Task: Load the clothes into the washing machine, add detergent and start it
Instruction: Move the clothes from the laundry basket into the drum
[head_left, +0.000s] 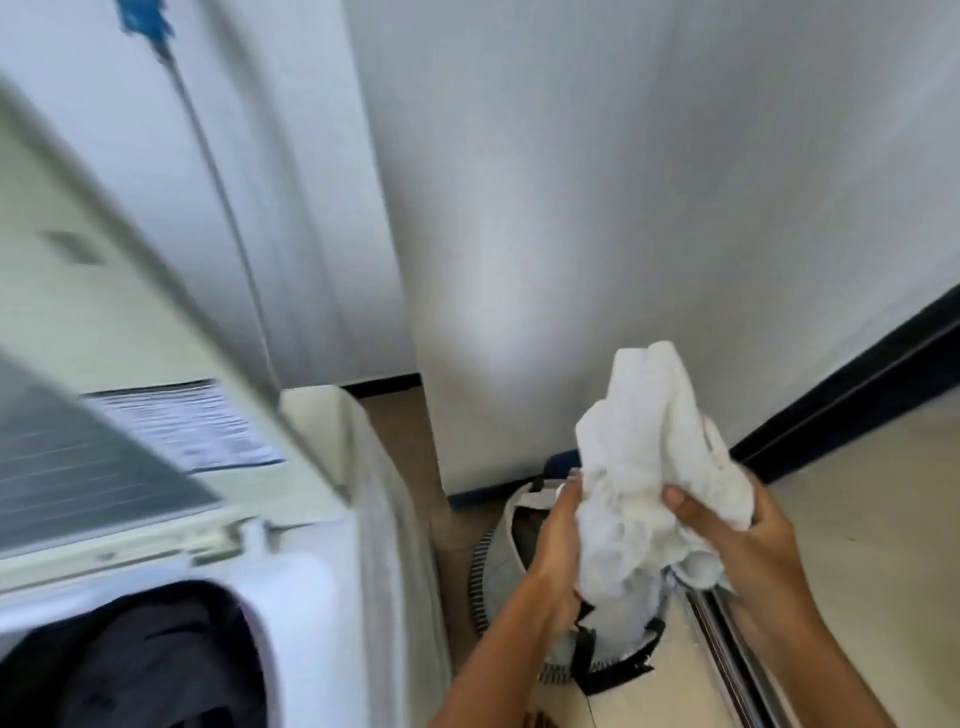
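White garment (654, 467): one bunched piece, held in the air by two hands above the laundry basket (498, 566).

Head view: the left hand (558, 525) grips the garment's left side with curled fingers; the right hand (737, 525) grips its right side, thumb pressed across the cloth. One basket stands on the floor directly below, dark clothes inside, just beside the washing machine (322, 582) wall. One machine, lid (119, 291) raised and tilted, tub opening at lower left with dark clothes (156, 665) already in it. One blue-headed mop (208, 171) leans against the wall behind. A metal floor rail (727, 639) runs right of the basket. Bare floor lies to the right.
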